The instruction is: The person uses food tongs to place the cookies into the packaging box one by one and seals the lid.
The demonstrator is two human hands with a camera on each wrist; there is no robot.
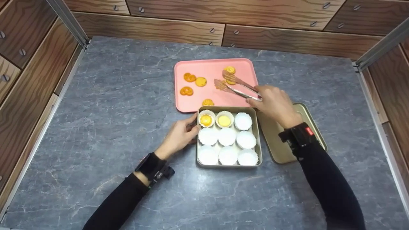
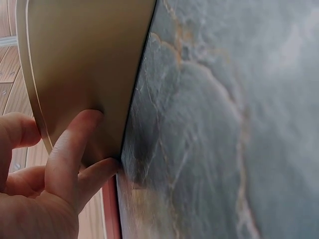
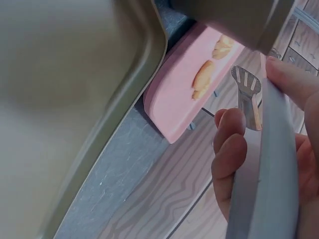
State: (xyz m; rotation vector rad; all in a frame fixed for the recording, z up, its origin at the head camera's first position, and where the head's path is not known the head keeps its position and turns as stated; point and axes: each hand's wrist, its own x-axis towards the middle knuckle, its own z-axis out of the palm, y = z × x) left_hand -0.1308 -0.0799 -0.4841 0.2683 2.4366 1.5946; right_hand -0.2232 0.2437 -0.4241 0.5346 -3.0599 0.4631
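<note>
My right hand [image 1: 276,103] grips metal tongs [image 1: 244,93], whose slotted tips hang apart over the right part of a pink tray [image 1: 191,103]. Under and beside the tips lie several yellow cookies; one cookie [image 1: 230,69] is behind them. In the right wrist view the hand [image 3: 289,134] has its fingers curled round the tongs [image 3: 276,169]. My left hand [image 1: 179,135] touches the left wall of a square tin [image 1: 229,166]; in the left wrist view its fingertips [image 2: 92,117] press that wall. Paper cups fill the tin; two back ones hold cookies.
A tin lid [image 1: 281,150] lies right of the tin, partly under my right forearm. Pretzel-shaped cookies [image 1: 186,91] and a round cookie [image 1: 201,81] are on the tray's left, another cookie [image 1: 208,102] by its front edge. Wood-patterned walls [image 1: 153,24] border the grey table [image 1: 127,95].
</note>
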